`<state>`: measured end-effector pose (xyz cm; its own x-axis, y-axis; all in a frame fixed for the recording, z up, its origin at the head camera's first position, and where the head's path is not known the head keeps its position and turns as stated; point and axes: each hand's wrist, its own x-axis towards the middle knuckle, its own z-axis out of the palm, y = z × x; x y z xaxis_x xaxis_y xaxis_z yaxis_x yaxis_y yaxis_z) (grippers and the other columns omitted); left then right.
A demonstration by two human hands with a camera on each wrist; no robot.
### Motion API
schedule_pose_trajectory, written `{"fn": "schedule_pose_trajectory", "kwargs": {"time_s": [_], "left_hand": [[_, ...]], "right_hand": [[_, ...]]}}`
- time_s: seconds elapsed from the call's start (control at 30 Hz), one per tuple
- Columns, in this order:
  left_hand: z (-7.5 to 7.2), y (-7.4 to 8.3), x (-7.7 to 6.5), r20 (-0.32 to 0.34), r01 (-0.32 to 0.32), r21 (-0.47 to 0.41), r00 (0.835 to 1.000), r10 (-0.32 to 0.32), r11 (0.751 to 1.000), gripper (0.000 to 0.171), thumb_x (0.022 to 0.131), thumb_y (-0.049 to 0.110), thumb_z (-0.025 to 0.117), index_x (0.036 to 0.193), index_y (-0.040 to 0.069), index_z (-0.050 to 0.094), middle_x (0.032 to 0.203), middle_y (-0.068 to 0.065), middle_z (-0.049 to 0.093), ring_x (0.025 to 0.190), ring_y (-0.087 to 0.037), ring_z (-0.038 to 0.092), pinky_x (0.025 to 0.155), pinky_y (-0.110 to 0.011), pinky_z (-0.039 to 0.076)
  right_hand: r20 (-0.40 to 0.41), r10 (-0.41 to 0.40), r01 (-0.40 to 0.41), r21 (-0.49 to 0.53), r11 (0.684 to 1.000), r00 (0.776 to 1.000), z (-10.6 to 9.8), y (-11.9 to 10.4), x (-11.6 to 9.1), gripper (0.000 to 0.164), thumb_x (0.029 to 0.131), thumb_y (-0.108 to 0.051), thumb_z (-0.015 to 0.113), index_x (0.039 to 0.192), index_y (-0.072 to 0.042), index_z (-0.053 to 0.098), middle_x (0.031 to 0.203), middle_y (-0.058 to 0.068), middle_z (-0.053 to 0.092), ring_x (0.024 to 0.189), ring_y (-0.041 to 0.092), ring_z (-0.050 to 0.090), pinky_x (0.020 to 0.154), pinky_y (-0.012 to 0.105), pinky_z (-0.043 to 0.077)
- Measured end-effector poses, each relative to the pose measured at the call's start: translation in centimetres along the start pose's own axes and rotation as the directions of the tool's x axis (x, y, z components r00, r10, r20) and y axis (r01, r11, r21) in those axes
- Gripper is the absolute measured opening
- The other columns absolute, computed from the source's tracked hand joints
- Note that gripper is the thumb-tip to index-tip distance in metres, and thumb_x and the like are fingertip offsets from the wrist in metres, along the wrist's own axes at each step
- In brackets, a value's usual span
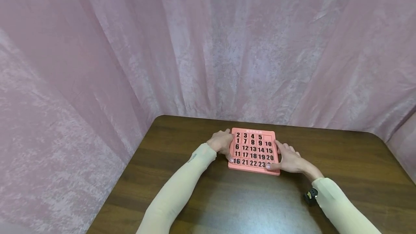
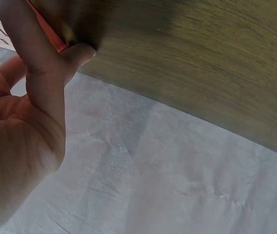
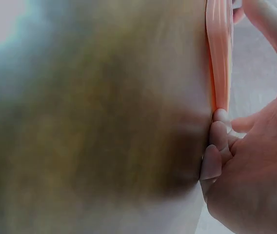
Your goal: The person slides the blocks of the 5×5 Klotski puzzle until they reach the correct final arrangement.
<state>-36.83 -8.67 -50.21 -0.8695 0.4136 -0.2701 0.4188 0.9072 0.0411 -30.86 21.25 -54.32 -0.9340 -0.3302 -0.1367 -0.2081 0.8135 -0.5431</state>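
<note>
A pink sliding number puzzle (image 1: 254, 171) lies flat on the wooden table in the head view, its top right slot without a tile. Its top row reads 2, 3, 4, 5, and the tile in the bottom right corner is mostly covered. At the left edge, my left hand (image 1: 222, 142) grips the frame, thumb near tile 16 and fingers higher up the side. My right hand (image 1: 290, 159) holds the opposite edge, its thumb over the bottom right tile. In the right wrist view, fingertips (image 3: 218, 134) of that hand touch the puzzle's pink side (image 3: 220, 58).
The brown wooden table (image 1: 344, 161) extends around the puzzle, with rounded far corners. Behind it hangs a pink velvet curtain (image 1: 234, 46). A small black device (image 1: 311, 195) is at the right wrist, beside the pale sleeve (image 1: 334, 201).
</note>
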Motion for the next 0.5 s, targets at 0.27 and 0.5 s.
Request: {"fn": "schedule_pose_trajectory", "kwargs": {"time_s": [0.27,0.5], "left_hand": [[-0.27,0.23,0.08,0.040,0.021,-0.034,0.999,-0.020,0.999,0.105,0.068,0.048,0.104,0.156,0.014,0.058,0.142,-0.011,0.059,0.107,-0.025,0.065,0.093,-0.038,0.062],[-0.40,0.58,0.34,0.057,0.023,-0.014,0.998,-0.022,1.000,0.114,0.065,0.048,0.106,0.161,0.017,0.053,0.142,-0.012,0.058,0.108,-0.026,0.063,0.084,-0.035,0.061]], "right_hand": [[0.015,-0.009,0.010,-0.059,0.998,1.000,-0.33,-0.67,-0.96,0.141,0.068,-0.055,0.099,0.169,0.008,0.022,0.136,0.027,0.056,0.118,0.039,0.052,0.085,0.042,0.039],[-0.021,-0.016,0.016,-0.026,1.000,1.000,0.38,0.26,-0.53,0.147,0.062,-0.062,0.099,0.165,0.013,0.026,0.127,0.023,0.059,0.113,0.036,0.052,0.084,0.043,0.038]]}}
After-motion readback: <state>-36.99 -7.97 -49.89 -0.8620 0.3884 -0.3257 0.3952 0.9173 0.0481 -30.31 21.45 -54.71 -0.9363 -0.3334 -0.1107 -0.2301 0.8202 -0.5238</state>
